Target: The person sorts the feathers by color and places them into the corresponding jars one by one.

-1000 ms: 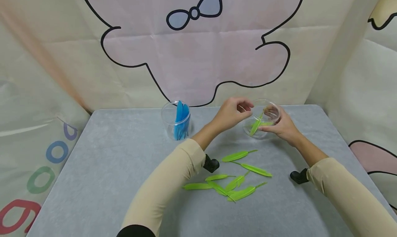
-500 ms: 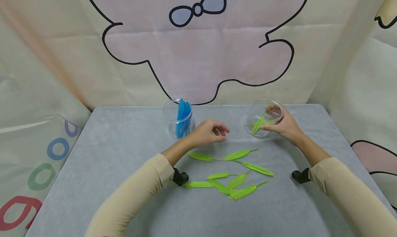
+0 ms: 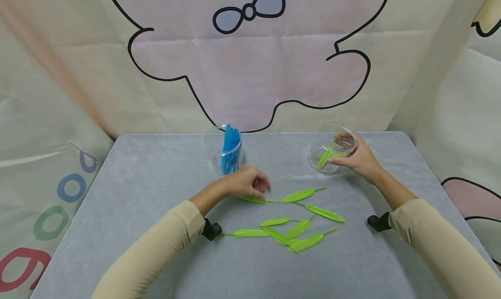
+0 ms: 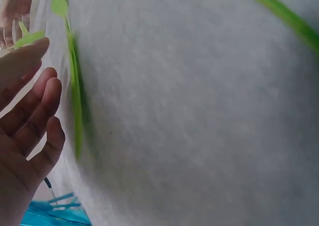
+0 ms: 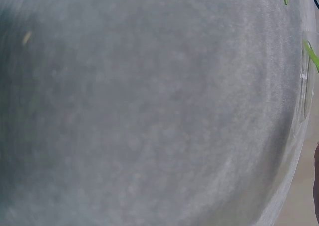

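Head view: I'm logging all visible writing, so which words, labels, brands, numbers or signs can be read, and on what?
No text reads with certainty.
Left backdrop: coloured letter-like shapes, perhaps "a", "o", "o"; I cannot confirm them.
Clear cups, green feathers: no text visible.

Our head view looks forward and down over the bench (image 3: pixel 164 255); both wrist views, nearer, share the cup (image 3: pixel 322 147) of green feathers (image 3: pixel 324 159).

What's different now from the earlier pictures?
The left hand has moved leftward and nearer the person, away from the green-feather cup, to a loose green feather, apparently not gripping it yet. The right hand still holds that cup; the other loose feathers and the blue-filled cup stayed put.
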Tool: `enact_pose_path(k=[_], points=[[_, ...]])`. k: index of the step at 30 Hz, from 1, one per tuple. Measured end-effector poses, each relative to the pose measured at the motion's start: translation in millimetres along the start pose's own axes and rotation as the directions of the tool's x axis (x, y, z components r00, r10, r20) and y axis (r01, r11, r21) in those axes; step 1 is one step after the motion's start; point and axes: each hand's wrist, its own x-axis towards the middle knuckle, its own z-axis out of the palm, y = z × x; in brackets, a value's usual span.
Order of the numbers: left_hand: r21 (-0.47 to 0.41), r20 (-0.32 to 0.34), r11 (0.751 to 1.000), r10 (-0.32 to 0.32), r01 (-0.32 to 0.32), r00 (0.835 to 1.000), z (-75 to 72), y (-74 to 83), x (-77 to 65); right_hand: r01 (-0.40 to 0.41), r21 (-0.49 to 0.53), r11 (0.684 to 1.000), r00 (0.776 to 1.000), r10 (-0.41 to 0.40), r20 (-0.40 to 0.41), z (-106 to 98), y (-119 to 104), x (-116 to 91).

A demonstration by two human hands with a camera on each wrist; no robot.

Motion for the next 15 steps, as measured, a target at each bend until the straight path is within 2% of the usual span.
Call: enact_pose_path(k=[8, 15], points=[[0.007, 0.027, 1.0, -0.02, 0.02, 0.999, 1.6, -6.7, -7.8, 0.011, -0.005, 1.0, 1.0, -0.011, -0.004, 0.9, -0.4, -0.1], [0.054, 0.025, 0.998, -0.029, 0.027, 0.999, 2.7, -4.2, -8.7, -0.001, -0.003, 1.0, 1.0, 0.001, -0.008, 0.5, -1.1, -1.0]])
